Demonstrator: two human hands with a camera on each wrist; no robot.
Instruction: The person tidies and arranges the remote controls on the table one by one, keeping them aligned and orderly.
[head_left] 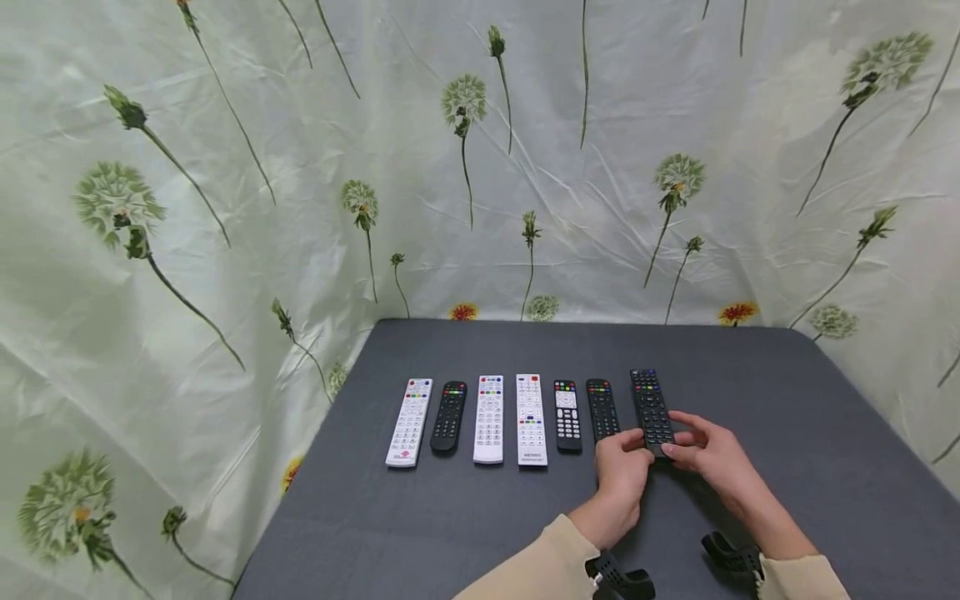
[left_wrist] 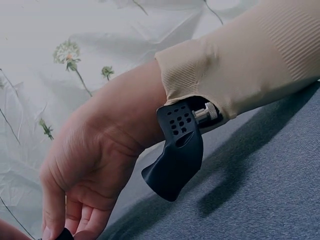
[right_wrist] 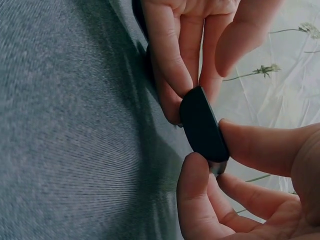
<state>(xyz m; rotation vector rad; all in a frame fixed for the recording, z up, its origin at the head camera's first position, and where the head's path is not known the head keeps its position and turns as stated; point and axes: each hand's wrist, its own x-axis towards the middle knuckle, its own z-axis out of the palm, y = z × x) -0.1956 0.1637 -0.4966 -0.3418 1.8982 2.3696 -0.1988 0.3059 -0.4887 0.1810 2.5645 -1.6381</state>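
A black remote control (head_left: 651, 404) at the right end of a row is held at its near end by both hands. My right hand (head_left: 708, 457) grips its right side. In the right wrist view, the right thumb (right_wrist: 260, 147) and fingers pinch the remote's dark end (right_wrist: 204, 125). My left hand (head_left: 621, 479) is at the left near corner, its bent fingers on the edge. A dark tip (left_wrist: 65, 234) shows between the left hand's (left_wrist: 90, 155) fingers in the left wrist view. Close to the left hand lies another black remote (head_left: 602, 408), its near end hidden.
Further left lie a small black remote with white keys (head_left: 567, 417), white remotes (head_left: 531, 421) (head_left: 489, 419) (head_left: 409, 423) and a rounded black one (head_left: 448, 418). All rest on a dark grey table (head_left: 420, 517). Behind hangs a flowered white curtain (head_left: 405, 150).
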